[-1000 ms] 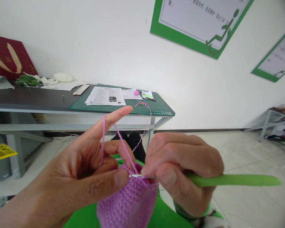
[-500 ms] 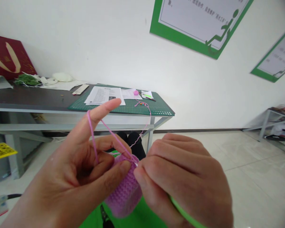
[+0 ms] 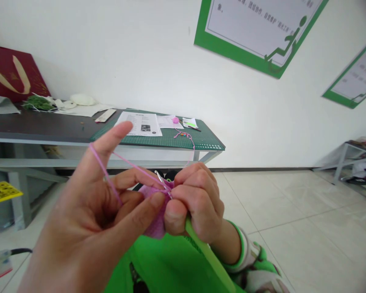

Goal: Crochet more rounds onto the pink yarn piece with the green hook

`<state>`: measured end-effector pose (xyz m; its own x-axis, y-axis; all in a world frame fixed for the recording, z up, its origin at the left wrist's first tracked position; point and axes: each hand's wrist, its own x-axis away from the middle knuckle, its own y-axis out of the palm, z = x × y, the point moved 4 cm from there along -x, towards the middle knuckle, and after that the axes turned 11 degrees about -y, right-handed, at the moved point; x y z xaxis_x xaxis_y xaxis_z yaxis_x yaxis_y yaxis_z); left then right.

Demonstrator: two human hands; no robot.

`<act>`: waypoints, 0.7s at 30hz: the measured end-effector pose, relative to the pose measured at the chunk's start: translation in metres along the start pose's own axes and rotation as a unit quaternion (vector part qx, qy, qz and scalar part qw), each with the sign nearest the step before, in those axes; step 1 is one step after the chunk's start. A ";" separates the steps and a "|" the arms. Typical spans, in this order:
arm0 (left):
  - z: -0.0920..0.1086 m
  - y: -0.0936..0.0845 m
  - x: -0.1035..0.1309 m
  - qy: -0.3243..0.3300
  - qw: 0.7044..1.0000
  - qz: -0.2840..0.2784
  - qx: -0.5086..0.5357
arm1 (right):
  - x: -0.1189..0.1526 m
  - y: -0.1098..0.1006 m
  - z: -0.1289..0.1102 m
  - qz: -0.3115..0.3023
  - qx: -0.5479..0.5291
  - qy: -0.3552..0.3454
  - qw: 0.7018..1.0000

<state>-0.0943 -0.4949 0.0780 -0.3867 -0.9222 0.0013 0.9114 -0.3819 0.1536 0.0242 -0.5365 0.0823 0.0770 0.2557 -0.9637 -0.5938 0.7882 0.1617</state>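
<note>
My left hand (image 3: 110, 203) pinches a pink crocheted piece (image 3: 155, 228) between thumb and fingers, its index finger raised. A strand of pink yarn (image 3: 131, 164) loops round that index finger and runs down to the stitches. My right hand (image 3: 197, 199) is closed round a crochet hook with a light green handle (image 3: 212, 260). The hook's metal tip (image 3: 159, 176) pokes up through the edge of the work, close by the left thumb. Both hands meet at the piece, and they cover much of it.
Ahead stands a dark table with a green cutting mat (image 3: 213, 142), printed sheets (image 3: 140, 122) and a small pink yarn ball (image 3: 175, 120). Green yarn (image 3: 39, 102) and a dark red bag (image 3: 15, 73) are at the left. A yellow tag (image 3: 3, 194) hangs lower left.
My right hand has pulled back and turned, showing its wrist and sleeve. The hook's metal tip now sticks up past the stitches. My left index finger has shifted left.
</note>
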 end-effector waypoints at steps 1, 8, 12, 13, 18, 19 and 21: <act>-0.002 0.000 0.000 -0.011 1.000 0.003 0.004 | 0.000 0.001 0.000 -0.001 -0.007 0.000 1.000; -0.009 0.000 -0.003 -0.140 0.979 -0.094 0.117 | -0.015 -0.011 -0.001 -0.109 -0.070 -0.011 0.992; -0.009 -0.003 -0.002 -0.150 0.976 -0.109 0.115 | -0.021 -0.018 -0.002 -0.154 -0.088 0.001 0.984; -0.008 -0.004 -0.003 -0.150 0.976 -0.109 0.115 | -0.022 -0.019 -0.002 -0.152 -0.094 0.001 0.984; -0.009 -0.007 -0.005 -0.152 0.976 -0.115 0.103 | -0.026 -0.021 0.000 -0.154 -0.129 -0.004 0.980; -0.009 -0.008 -0.005 -0.152 0.977 -0.116 0.097 | -0.027 -0.021 0.001 -0.160 -0.132 -0.004 0.978; -0.010 -0.010 -0.005 -0.146 0.979 -0.113 0.083 | -0.028 -0.022 0.002 -0.171 -0.134 -0.001 0.976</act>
<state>-0.0995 -0.4869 0.0670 -0.6218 -0.7495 0.2269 0.7717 -0.5371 0.3407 0.0365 -0.5603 0.1059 0.3086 0.0039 -0.9512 -0.7212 0.6529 -0.2313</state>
